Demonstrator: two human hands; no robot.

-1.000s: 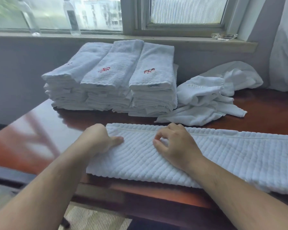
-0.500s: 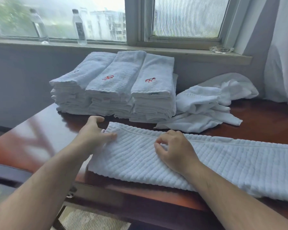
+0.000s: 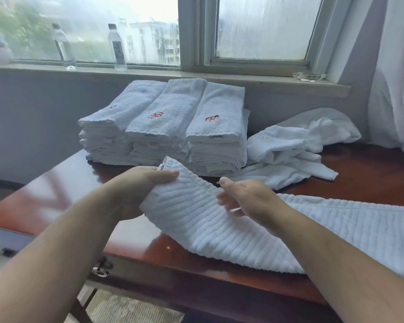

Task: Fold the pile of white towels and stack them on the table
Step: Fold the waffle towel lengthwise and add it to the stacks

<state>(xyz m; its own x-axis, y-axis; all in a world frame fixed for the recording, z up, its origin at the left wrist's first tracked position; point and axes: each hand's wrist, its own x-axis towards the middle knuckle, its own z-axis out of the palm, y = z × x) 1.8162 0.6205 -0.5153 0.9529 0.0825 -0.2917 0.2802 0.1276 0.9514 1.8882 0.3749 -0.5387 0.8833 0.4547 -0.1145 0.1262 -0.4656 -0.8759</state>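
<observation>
On the windowsill at far left, two clear bottles (image 3: 64, 48) stand against the glass. Below them, at the back of the tabletop (image 3: 56, 190), three stacks of folded towels (image 3: 166, 127) sit side by side, touching. In front of the stacks, the left hand (image 3: 135, 190) grips the left end of a ribbed white towel (image 3: 219, 220), thumb on top and fingers curled beneath, and has that end raised off the wood. Just to the right, the right hand (image 3: 250, 199) hovers at the towel's far edge with fingers loosely spread; whether they pinch the hem I cannot tell, since they are blurred. The rest of the towel lies flat, running off toward the right. Behind it, beside the stacks, a loose pile of unfolded towels (image 3: 296, 155) waits.

The fold looks barely begun. With only one firm grip, the lifted end may sag or twist as it crosses over, leaving corners mismatched. The near edge lies close to the tabletop's front rim, so a hard pull could drag the towel off.
</observation>
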